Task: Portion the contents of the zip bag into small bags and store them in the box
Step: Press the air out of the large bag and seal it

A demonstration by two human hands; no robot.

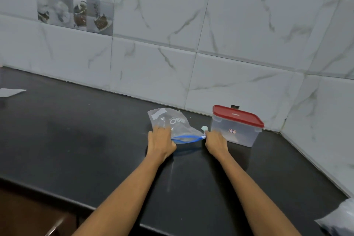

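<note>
A clear zip bag (173, 123) with a blue zip strip lies on the black counter (76, 140), its mouth toward me. My left hand (160, 140) holds the bag's left side near the zip. At the zip's right end my right hand (214, 140) pinches the slider. A small pale green spoon (204, 128) sticks up just above that hand. To the right stands a clear plastic box (236, 128) with a red lid (237, 116), closed.
A tiled wall rises behind the counter and turns a corner at the right. A white paper (10, 92) lies at the far left. A pale plastic bag (339, 218) shows at the bottom right edge. The counter's front edge runs along the lower left.
</note>
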